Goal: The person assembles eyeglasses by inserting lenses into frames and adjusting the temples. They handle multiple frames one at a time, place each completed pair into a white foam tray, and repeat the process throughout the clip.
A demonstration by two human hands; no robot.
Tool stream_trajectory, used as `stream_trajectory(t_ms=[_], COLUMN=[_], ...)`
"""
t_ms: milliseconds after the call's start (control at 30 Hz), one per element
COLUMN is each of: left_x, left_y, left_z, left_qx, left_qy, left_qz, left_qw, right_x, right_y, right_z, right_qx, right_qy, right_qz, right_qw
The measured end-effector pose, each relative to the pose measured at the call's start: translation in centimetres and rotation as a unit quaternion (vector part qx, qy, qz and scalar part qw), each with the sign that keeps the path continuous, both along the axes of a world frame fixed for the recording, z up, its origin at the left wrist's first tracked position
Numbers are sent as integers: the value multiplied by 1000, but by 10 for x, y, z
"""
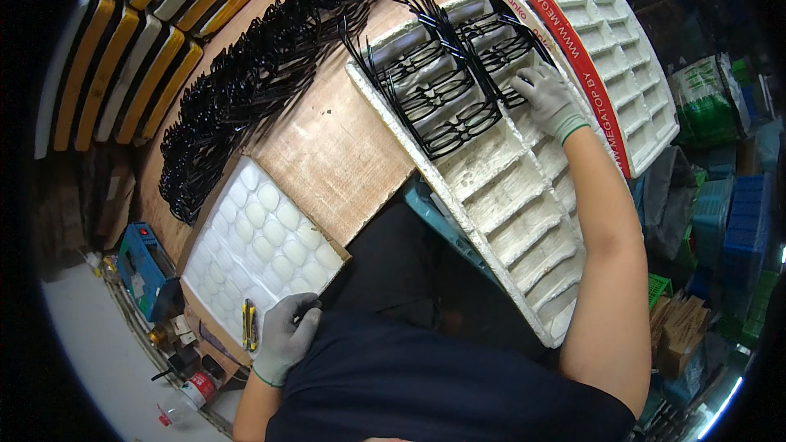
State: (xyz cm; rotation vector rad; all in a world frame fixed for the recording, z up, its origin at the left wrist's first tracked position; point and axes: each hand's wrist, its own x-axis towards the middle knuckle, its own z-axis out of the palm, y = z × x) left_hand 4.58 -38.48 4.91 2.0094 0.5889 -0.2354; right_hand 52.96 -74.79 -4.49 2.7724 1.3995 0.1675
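The gloved right hand is held over the right-hand column of the white foam tray, at the edge of the filled part. Its fingers are partly curled, with the fingertips brought to the end of a black eyeglass frame; whether it is gripped or only touched cannot be told. The right arm is stretched forward along the tray, slightly bent at the elbow, with the palm turned down.

From there, progress can be read off the compartments. At the far end of both columns, black frames have been laid crosswise, their temples pointed away from the body. By this judgement, the smaller share of the tray is done; the compartments nearer to the body are left unfilled. Ample stock is offered by the long pile of black frames heaped on the wooden board.

At the near left, the gloved left hand is rested beside the cardboard box of white oval lenses, with fingers loosely bent; whether anything is held by it cannot be told. Just beside it, a yellow utility knife is laid on the box.
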Motion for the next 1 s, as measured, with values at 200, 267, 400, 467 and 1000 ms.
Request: stream_trajectory(t_ms=[200,267,400,467,1000], left_x=[1,-9,-76,-114,-161], left_y=[4,18,72,91,126], left_z=[6,3,-30,-47,-53], left_qx=[2,102,385,416,236], left_qy=[21,3,29,113,24], left_qz=[-9,-21,60,80,80], left_qw=[1000,995,921,899,968], right_x=[-19,-33,-137,-191,-350], right_y=[19,21,39,55,366], right_z=[21,23,46,36,24], right_qx=[-1,96,339,357,183], right_qy=[45,81,48,36,366], right_qz=[-67,-87,-64,-95,218], right_qw=[997,988,937,929,886])
